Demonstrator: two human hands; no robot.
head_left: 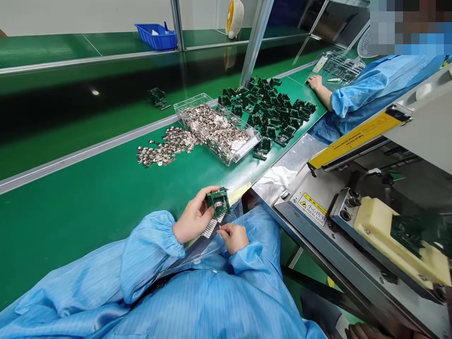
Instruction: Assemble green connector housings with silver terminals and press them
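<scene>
My left hand holds a dark green plastic frame part with a small metal piece inside, near the table's front edge. Just below it, a strip of small silvery pieces lies on a clear plastic sheet or bag. My right hand is beside the strip, its thumb and forefinger pinched together; what is between them is too small to make out. Farther back stands a clear tray full of small metal pieces, with a loose heap of the same pieces to its left.
Many green frame parts are piled behind and right of the tray. One more lies on the conveyor. A machine with a yellow guard bar stands at the right. Another person's hand rests on the table at the back right.
</scene>
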